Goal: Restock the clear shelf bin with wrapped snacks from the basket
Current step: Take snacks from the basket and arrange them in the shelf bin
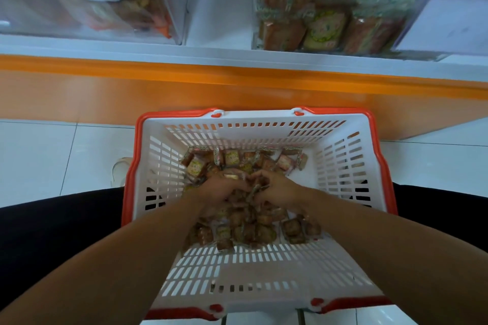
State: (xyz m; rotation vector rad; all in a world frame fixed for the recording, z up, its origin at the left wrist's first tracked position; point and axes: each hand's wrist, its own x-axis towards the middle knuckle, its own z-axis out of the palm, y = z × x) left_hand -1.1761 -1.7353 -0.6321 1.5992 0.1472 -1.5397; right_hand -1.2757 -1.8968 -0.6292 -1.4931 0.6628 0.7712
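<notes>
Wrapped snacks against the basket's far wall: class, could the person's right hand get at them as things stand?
Probably yes. The right hand is already down in the open basket, and the far snacks lie uncovered just beyond it.

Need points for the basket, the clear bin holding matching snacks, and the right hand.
basket point(343, 124): head view, bare far wall below the rim.
clear bin point(412, 34): head view, front wall near its right end.
right hand point(280, 188): head view, back of the hand.
</notes>
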